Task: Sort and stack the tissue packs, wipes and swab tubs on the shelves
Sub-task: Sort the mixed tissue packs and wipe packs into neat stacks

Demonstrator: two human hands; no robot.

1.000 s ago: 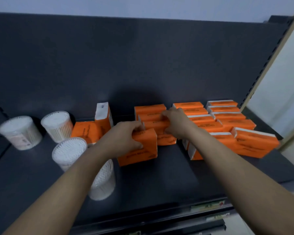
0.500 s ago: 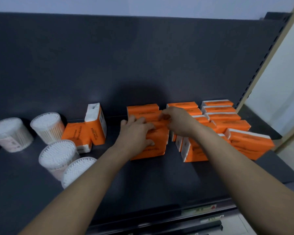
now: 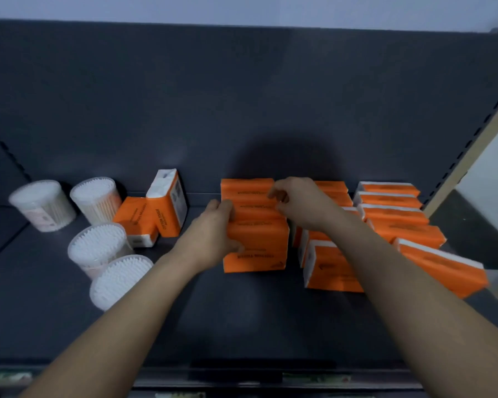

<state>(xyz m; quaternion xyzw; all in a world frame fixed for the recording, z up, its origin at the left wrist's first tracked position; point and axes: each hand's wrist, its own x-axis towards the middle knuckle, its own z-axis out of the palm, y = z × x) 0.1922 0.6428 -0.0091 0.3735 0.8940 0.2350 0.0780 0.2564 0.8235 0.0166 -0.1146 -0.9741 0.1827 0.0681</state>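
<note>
Swab tubs (image 3: 98, 248) crowd the left of the shelf (image 3: 242, 326), near an upright tissue pack (image 3: 170, 208) that could topple if nudged. Left hand (image 3: 213, 237) grips the front middle pack (image 3: 256, 248), thumb on its face; squeezing the soft wrapping may skew those behind. Right hand (image 3: 296, 202) curls over the rear packs (image 3: 246, 188); whether it pinches one is unclear. Its forearm hangs over the right-hand packs (image 3: 391, 214) and may knock them.

Orange tissue packs (image 3: 255, 245), white-tipped swab tubs (image 3: 98, 248), charcoal shelf (image 3: 242, 326).
We see bright orange wrappers with dark lettering and white end faces; the upright pack (image 3: 168, 214) shows a white top and a grey printed side. The tubs are clear, packed with white cotton tips. The back panel (image 3: 242, 96) matches the shelf's dark grey; the wall (image 3: 242, 7) above is pale.
</note>
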